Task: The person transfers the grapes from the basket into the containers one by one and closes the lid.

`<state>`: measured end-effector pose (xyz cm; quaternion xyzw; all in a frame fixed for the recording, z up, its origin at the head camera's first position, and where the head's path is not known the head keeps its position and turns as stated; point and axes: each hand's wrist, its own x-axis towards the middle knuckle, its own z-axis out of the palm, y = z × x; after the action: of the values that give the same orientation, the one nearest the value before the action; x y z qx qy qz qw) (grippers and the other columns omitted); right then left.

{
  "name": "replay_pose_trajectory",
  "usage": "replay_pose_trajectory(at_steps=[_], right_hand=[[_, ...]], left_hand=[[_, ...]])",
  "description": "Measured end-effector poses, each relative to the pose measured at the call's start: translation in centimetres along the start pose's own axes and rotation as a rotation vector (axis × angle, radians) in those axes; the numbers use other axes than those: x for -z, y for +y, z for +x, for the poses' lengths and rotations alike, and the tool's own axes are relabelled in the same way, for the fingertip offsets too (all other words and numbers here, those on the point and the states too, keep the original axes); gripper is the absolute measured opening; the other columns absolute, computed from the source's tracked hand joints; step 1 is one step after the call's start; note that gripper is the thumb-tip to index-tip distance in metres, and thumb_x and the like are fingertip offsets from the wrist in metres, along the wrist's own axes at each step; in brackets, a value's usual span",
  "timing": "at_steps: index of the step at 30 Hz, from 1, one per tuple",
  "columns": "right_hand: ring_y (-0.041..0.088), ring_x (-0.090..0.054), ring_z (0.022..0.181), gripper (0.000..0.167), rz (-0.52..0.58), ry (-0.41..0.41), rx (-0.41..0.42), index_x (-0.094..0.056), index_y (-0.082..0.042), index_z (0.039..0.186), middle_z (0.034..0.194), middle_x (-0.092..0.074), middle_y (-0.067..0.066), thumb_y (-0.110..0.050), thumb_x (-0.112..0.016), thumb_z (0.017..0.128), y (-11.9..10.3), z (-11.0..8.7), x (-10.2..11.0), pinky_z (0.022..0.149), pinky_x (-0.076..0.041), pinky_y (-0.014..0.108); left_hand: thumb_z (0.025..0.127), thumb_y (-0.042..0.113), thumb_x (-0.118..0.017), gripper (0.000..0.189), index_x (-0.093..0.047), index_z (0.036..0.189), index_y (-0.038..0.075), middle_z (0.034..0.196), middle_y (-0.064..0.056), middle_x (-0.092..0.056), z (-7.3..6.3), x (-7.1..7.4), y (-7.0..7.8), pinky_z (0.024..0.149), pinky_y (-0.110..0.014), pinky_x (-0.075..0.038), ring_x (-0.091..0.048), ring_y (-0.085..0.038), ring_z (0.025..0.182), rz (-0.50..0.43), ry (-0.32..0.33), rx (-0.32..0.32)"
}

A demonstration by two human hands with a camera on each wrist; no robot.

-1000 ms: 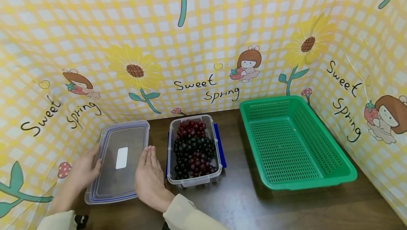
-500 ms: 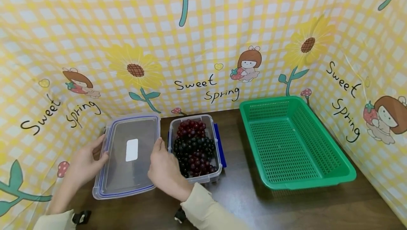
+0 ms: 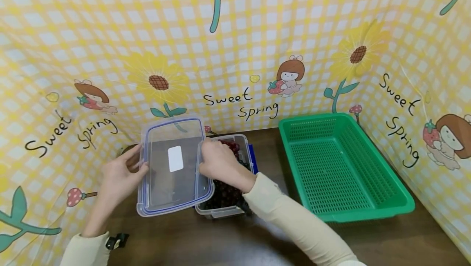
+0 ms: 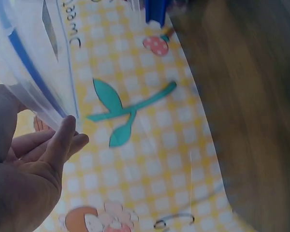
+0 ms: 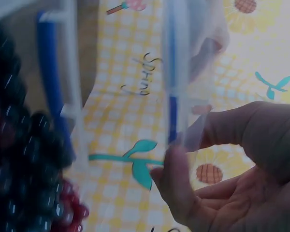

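Observation:
A clear lid [image 3: 162, 188] with a blue seal and a white label is held up off the table between both hands. My left hand [image 3: 123, 176] pinches its left edge between thumb and fingers, as the left wrist view also shows. On the opposite edge, my right hand [image 3: 224, 162] grips the rim with thumb and fingers. Below and to the right stands a clear container [image 3: 217, 213] with blue side clips. Dark and red grapes [image 5: 19, 145] fill it, partly hidden by the lid and right hand in the head view.
A green perforated basket [image 3: 327, 168] stands on the right of the brown wooden table [image 3: 176, 241]. Yellow checked cloth [image 3: 235, 45] with printed flowers and lettering rises behind the table and along both sides.
Both hands have lifted the lid from the table and carried it right, so it now overlaps the container's left side. The right hand has gone from flat fingers to gripping the edge.

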<state>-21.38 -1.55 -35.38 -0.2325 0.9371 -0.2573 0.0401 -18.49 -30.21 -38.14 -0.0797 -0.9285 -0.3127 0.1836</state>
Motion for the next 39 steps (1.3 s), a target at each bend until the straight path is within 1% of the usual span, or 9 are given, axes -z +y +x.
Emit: replay_pose_trajectory(at_steps=[3, 5, 7, 11, 17, 21, 26, 31, 39], right_hand=[[0.017, -0.037, 0.065, 0.026, 0.057, -0.033, 0.014, -0.047, -0.012, 0.071, 0.085, -0.05, 0.006, -0.006, -0.066, 0.087, 1.5, 0.1, 1.0, 0.051, -0.032, 0.027], [0.018, -0.038, 0.066, 0.018, 0.1, -0.056, 0.012, -0.052, -0.009, 0.075, 0.091, -0.054, 0.011, -0.006, -0.066, 0.087, 2.4, 0.0, 1.7, 0.053, -0.033, 0.029], [0.017, -0.043, 0.059, 0.009, 0.166, -0.082, 0.005, -0.063, 0.001, 0.097, 0.098, -0.058, 0.016, -0.005, -0.064, 0.09, 3.3, -0.2, 2.3, 0.052, -0.036, 0.028], [0.015, -0.061, 0.05, 0.051, 0.282, -0.107, -0.006, -0.048, 0.007, 0.146, 0.114, -0.061, 0.024, -0.002, -0.06, 0.097, 5.1, -1.0, 2.9, 0.047, -0.052, 0.028], [0.021, -0.07, 0.06, 0.05, 0.342, -0.133, -0.08, -0.043, 0.002, 0.149, 0.089, -0.063, 0.018, -0.008, -0.06, 0.104, 7.7, -2.1, 3.0, 0.059, -0.062, 0.035], [0.021, -0.069, 0.061, 0.068, 0.414, -0.14, -0.126, -0.029, 0.0, 0.161, 0.083, -0.061, 0.012, -0.008, -0.063, 0.103, 9.6, -2.6, 3.0, 0.062, -0.064, 0.039], [0.022, -0.068, 0.06, 0.059, 0.528, -0.145, -0.184, -0.037, 0.001, 0.155, 0.08, -0.063, 0.014, -0.006, -0.064, 0.102, 11.5, -3.5, 3.2, 0.062, -0.065, 0.04], [0.022, -0.067, 0.064, 0.064, 0.639, -0.152, -0.187, -0.033, 0.002, 0.158, 0.089, -0.065, 0.015, -0.004, -0.063, 0.101, 12.5, -3.9, 3.4, 0.068, -0.066, 0.044], [0.021, -0.068, 0.07, 0.06, 0.762, -0.167, -0.219, -0.032, 0.006, 0.158, 0.1, -0.065, 0.017, -0.001, -0.056, 0.103, 13.8, -4.0, 3.6, 0.073, -0.066, 0.042]], left_hand=[[0.093, 0.003, -0.068, 0.057, -0.054, 0.148, -0.007, 0.137, -0.034, -0.062, 0.4, -0.8, 0.8, 0.072, 0.0, -0.049, -0.073, -0.045, 0.105, -0.045, -0.035, 0.021], [0.094, 0.003, -0.067, 0.056, -0.055, 0.148, -0.005, 0.139, -0.032, -0.063, 0.8, -1.3, 1.2, 0.073, -0.001, -0.05, -0.073, -0.043, 0.107, -0.068, -0.054, 0.036], [0.095, 0.004, -0.067, 0.055, -0.055, 0.149, -0.003, 0.139, -0.03, -0.064, 1.1, -1.9, 1.4, 0.073, -0.004, -0.052, -0.074, -0.042, 0.107, -0.089, -0.08, 0.049], [0.097, 0.007, -0.069, 0.051, -0.06, 0.146, 0.001, 0.129, -0.026, -0.072, 1.5, -3.2, 2.0, 0.073, -0.013, -0.058, -0.078, -0.038, 0.102, -0.103, -0.125, 0.063], [0.101, 0.01, -0.068, 0.043, -0.064, 0.143, 0.004, 0.113, -0.019, -0.079, 1.7, -5.1, 2.8, 0.073, -0.015, -0.057, -0.077, -0.019, 0.089, -0.162, -0.149, 0.075], [0.102, 0.013, -0.067, 0.044, -0.063, 0.146, 0.008, 0.126, -0.018, -0.075, 1.9, -6.0, 3.6, 0.075, -0.02, -0.059, -0.074, -0.007, 0.088, -0.31, -0.199, 0.15], [0.103, 0.017, -0.067, 0.049, -0.058, 0.15, 0.01, 0.15, -0.014, -0.063, 2.1, -6.6, 4.4, 0.09, -0.026, -0.062, -0.074, -0.002, 0.097, -0.52, -0.304, 0.263], [0.102, 0.009, -0.064, 0.051, -0.055, 0.152, 0.005, 0.156, -0.015, -0.056, 2.2, -7.3, 4.5, 0.092, -0.022, -0.06, -0.071, 0.001, 0.103, -0.598, -0.34, 0.322], [0.103, 0.013, -0.068, 0.044, -0.06, 0.143, -0.006, 0.123, -0.011, -0.072, 2.4, -8.8, 4.2, 0.092, -0.02, -0.06, -0.072, -0.002, 0.1, -0.696, -0.331, 0.451]])
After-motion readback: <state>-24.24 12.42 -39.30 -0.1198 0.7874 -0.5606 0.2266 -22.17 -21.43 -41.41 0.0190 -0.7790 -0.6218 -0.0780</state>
